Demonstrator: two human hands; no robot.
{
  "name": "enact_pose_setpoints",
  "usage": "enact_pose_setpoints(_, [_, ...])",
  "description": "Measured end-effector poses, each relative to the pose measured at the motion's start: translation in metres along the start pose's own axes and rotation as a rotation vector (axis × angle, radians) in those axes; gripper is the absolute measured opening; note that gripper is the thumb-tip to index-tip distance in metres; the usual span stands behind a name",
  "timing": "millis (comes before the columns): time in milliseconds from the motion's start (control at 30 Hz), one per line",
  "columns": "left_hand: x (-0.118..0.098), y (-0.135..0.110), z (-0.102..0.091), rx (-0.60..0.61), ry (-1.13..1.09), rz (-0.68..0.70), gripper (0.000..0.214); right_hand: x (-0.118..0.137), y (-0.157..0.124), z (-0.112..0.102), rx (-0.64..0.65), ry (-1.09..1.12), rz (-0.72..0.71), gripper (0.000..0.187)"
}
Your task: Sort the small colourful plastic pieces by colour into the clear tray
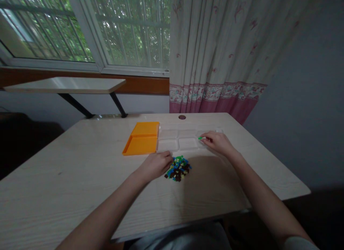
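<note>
The right hand holds one small green piece pinched between its fingertips. The piece is a short bar, and its long axis lies about level, running left and right; its free end points to the left, away from the hand. It is over the right end of the clear tray, near the far-right part of the table. I cannot tell if the piece touches the tray or is just above it.

The left hand rests on the table with the fingers curled loosely, at the left edge of one pile of small pieces. The fingertips touch the pile or are just beside it; I cannot tell if they hold a piece. The pile has green, blue, brown and pale pieces, too many and too small to count.

The clear tray has two rows of compartments; I can see about three in each row, but the right end is hidden by the hand. Just left of the tray lies one orange box, open, with two flat halves, one far and one near.

Behind the table there is one window and one curtain.
</note>
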State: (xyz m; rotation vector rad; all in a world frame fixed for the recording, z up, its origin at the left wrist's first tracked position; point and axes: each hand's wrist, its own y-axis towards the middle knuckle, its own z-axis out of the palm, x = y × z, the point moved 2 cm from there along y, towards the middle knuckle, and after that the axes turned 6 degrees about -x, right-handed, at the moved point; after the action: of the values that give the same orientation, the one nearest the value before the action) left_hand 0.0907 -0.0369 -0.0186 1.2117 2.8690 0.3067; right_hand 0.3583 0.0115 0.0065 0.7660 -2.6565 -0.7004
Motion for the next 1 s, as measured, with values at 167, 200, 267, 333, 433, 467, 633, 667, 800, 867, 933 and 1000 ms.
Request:
enact_pose_setpoints(167, [0.000,0.000,-0.002,-0.010,-0.034,-0.018,0.020,-0.036,-0.003,0.010,0.208,-0.072,0.143,0.022])
enact_pose_setpoints(200, [0.000,0.001,-0.002,-0.016,-0.045,-0.025,0.021,-0.038,-0.004,0.012,0.218,-0.066,0.157,0.023])
enact_pose_setpoints(267, [0.000,0.001,-0.003,-0.031,-0.078,-0.038,0.022,-0.037,-0.004,0.014,0.213,-0.040,0.173,0.025])
enact_pose_setpoints(333, [0.000,0.001,-0.004,-0.048,-0.127,-0.047,0.022,-0.029,-0.003,0.015,0.189,-0.004,0.165,0.026])
enact_pose_setpoints(433, [0.000,0.001,-0.004,-0.069,-0.205,-0.057,0.022,-0.003,-0.003,0.017,0.158,0.067,0.095,0.025])
enact_pose_setpoints(467, [0.001,0.001,-0.004,-0.077,-0.225,-0.060,0.023,0.009,-0.003,0.019,0.157,0.099,0.054,0.025])
enact_pose_setpoints(633, [0.000,0.001,-0.002,-0.167,-0.380,-0.085,0.022,0.068,-0.012,0.032,0.185,0.216,-0.080,0.022])
enact_pose_setpoints(667, [0.000,0.002,-0.002,-0.190,-0.425,-0.090,0.021,0.076,-0.013,0.033,0.188,0.233,-0.089,0.021])
enact_pose_setpoints(800, [-0.003,0.003,-0.002,-0.243,-0.573,-0.116,0.020,0.095,-0.015,0.036,0.131,0.259,-0.083,0.018])
enact_pose_setpoints(867, [-0.005,0.003,-0.002,-0.249,-0.609,-0.133,0.019,0.097,-0.014,0.036,0.091,0.258,-0.077,0.016])
enact_pose_setpoints(933, [-0.005,0.003,-0.003,-0.252,-0.627,-0.141,0.018,0.097,-0.014,0.036,0.069,0.265,-0.075,0.015])
enact_pose_setpoints(1000, [-0.006,0.003,-0.003,-0.263,-0.641,-0.143,0.018,0.097,-0.013,0.035,0.057,0.274,-0.070,0.013])
